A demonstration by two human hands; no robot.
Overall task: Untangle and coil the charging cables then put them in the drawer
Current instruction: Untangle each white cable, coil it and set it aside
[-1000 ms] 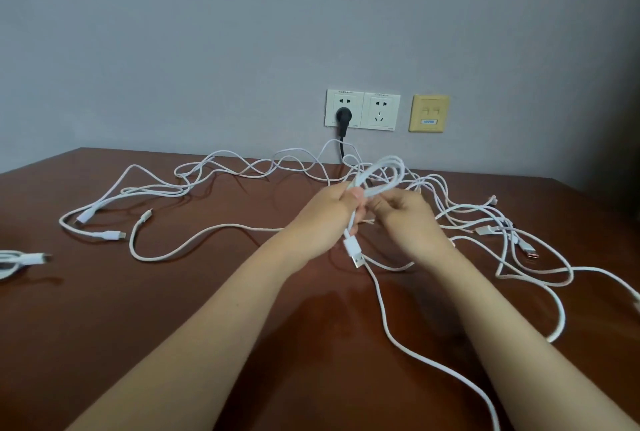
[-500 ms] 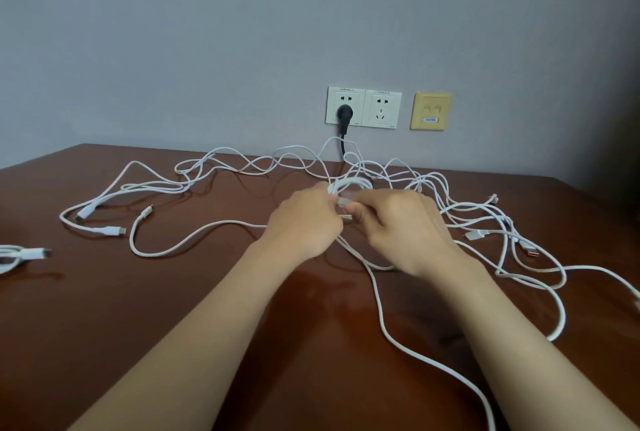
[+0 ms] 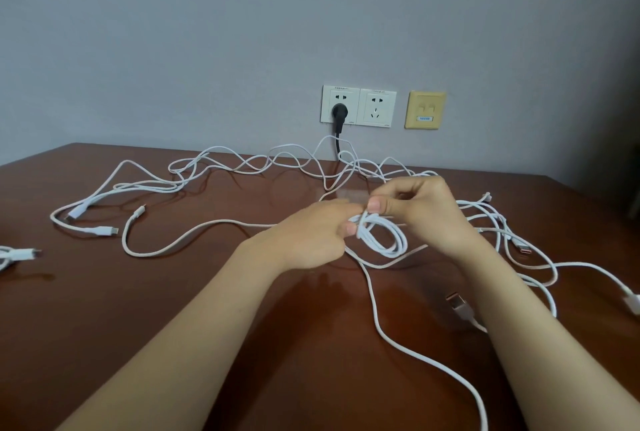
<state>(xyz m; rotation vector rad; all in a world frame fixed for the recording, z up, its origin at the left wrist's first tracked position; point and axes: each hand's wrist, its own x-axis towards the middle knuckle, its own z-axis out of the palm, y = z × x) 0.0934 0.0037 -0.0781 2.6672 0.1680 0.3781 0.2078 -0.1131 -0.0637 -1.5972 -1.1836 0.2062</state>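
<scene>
1. Head view shows the small coil (image 3: 384,240) of white cable just above the brown table (image 3: 173,309), between the two hands, near the middle.
2. The left hand (image 3: 311,236) pinches the left side of the coil, with its thumb and fingers curled on it.
3. The right hand (image 3: 422,212) pinches the cable at the top of the coil with its thumb and first finger.
4. The job right now looks like winding one cable into loops. To do it well, the left hand should hold the loops tight so they do not pop open. The right hand should make each new loop the same size as the others.
5. A long loose tail (image 3: 377,319) runs from the coil toward the person. It should be pulled in slowly, so it does not drag the other white cables (image 3: 242,167) into a new knot.
6. Count: two hands, one small coil, and one more bit of cable (image 3: 14,254) at the far left edge.
7. On the wall are two white sockets (image 3: 358,106), one black plug (image 3: 339,111) and one yellow plate (image 3: 425,110).
8. The loose cables cross too much to count. Three plug ends (image 3: 107,230) show on the left. No drawer can be seen.
</scene>
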